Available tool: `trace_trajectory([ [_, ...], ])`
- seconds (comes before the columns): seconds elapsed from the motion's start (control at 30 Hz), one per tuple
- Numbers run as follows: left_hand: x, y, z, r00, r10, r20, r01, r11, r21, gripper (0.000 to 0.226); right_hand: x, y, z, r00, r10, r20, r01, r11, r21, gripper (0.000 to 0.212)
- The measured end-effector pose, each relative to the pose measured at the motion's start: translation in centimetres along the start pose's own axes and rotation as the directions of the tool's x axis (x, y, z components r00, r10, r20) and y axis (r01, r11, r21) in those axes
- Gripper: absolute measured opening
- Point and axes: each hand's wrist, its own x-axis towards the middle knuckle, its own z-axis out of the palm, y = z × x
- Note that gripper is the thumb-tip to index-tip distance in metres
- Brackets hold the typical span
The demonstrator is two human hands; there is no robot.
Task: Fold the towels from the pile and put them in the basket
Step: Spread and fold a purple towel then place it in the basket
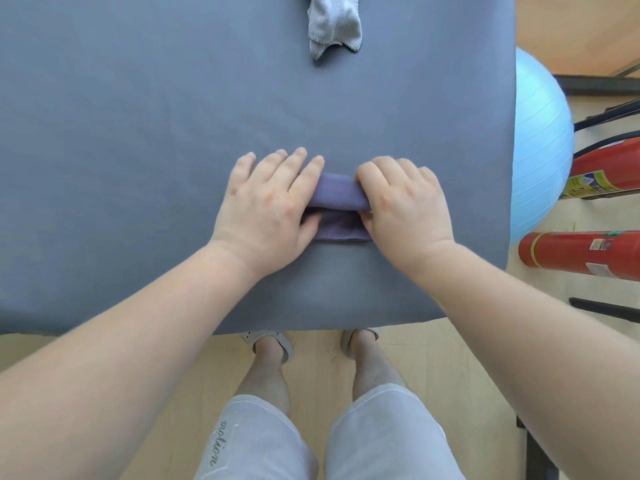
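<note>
Step in hand: a fold is judged to be half made in the purple towel point(341, 192); a turned-over flap is seen above a flat lower layer.
Purple towel: placed at frame centre on the grey table point(138, 133), between both hands.
Left hand point(266, 202): spread flat, fingers straight, pressed on the towel's left end.
Right hand point(405, 206): curled round the flap's right end, which is pinched.
Grey towel point(334, 26): crumpled, top centre.
Basket: not seen.
Next move: the flap is likely to be laid down, edges matched, then smoothed.
</note>
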Motion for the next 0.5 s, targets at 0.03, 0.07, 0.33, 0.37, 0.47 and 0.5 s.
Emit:
trace_trajectory([
  [0.03, -0.9, 0.3, 0.1, 1.000, -0.009, 0.022, 0.009, 1.000, -0.006, 0.063, -0.8, -0.2, 0.2, 0.999, -0.017, -0.034, 0.018, 1.000, 0.015, 0.017],
  [0.07, -1.7, 0.7, 0.2, 0.999, -0.013, 0.040, 0.013, 1.000, -0.011, 0.066, -1.7, -0.5, 0.4, 0.998, -0.035, -0.047, 0.036, 0.999, 0.039, 0.021],
  [0.33, -6.6, 3.0, 1.7, 0.976, -0.031, 0.215, 0.030, 1.000, 0.008, 0.085, -7.2, -2.2, 0.4, 0.929, 0.015, 0.371, -0.004, 1.000, -0.031, 0.090],
  [0.37, -6.8, 3.1, 2.1, 0.967, -0.042, 0.251, 0.036, 0.999, 0.028, 0.087, -7.4, -2.2, 0.3, 0.913, 0.014, 0.408, 0.002, 0.999, -0.040, 0.094],
  [0.47, -6.8, 2.8, 3.2, 0.957, -0.059, 0.285, 0.040, 0.997, 0.073, 0.090, -6.9, -2.8, 0.2, 0.903, 0.025, 0.429, -0.002, 0.999, -0.054, 0.091],
  [0.5, -6.5, 2.5, 3.3, 0.958, -0.063, 0.278, 0.044, 0.996, 0.074, 0.089, -6.5, -3.1, 0.1, 0.905, 0.031, 0.425, -0.006, 0.998, -0.061, 0.091],
])
